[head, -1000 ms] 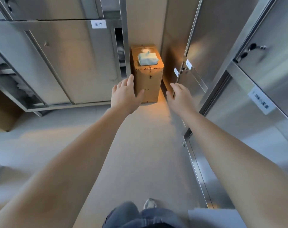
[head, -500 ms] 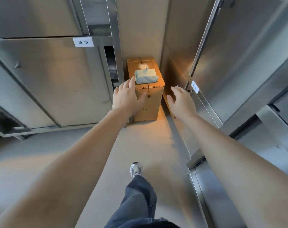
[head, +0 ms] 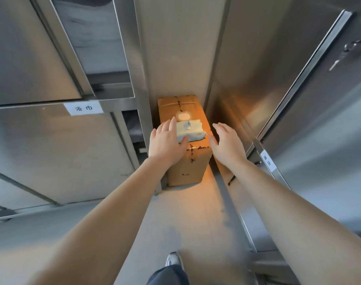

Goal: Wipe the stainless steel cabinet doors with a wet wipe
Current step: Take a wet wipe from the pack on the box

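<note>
Both hands have moved forward since the earlier frame. The left hand (head: 167, 144) now lies on the left end of the one wet wipe pack (head: 191, 130), fingers straight; the right hand (head: 227, 144) hovers beside it, fingers spread. The pack lies at frame centre atop one cardboard box (head: 188, 161), long axis left-to-right. Steel cabinet doors (head: 52, 151) flank both sides.

Grey floor (head: 196, 223), beige wall (head: 175, 48), perhaps warm corner light.

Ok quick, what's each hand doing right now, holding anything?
Left hand: open, fingers straight, thumb on the wet wipe pack, not gripping it.
Right hand: open, holding nothing, beside the cardboard box.
</note>
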A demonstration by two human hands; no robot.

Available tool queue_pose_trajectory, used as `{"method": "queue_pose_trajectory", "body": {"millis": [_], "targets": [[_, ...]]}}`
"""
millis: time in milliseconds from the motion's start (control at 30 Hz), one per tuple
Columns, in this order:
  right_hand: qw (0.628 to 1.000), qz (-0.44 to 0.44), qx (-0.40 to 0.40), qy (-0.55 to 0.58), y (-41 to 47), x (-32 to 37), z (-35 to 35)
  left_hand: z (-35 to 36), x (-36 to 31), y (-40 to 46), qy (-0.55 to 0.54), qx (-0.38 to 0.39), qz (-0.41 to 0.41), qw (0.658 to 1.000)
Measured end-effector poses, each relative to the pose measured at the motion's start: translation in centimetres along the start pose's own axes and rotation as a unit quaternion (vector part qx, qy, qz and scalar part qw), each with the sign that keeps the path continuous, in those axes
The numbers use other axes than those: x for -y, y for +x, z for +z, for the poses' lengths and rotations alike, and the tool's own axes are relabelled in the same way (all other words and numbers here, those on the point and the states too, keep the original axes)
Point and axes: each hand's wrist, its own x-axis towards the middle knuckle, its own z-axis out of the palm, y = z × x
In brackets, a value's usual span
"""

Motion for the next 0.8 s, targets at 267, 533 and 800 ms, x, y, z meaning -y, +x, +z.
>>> {"method": "queue_pose_trajectory", "body": {"millis": [267,533,800], "targets": [[1.000,0.005,0.015,0.006,6.1,-3.0,2.1,4.1,0.0,6.8,0.002,0.028,-0.017,0.999],[0.998,0.000,0.055,0.015,13.5,-7.3,5.6,8.0,0.1,13.3,0.016,0.043,-0.053,0.998],[0.994,-0.022,0.106,0.027,22.1,-11.9,8.9,12.7,-1.2,20.5,0.045,0.058,-0.090,0.993]]}}
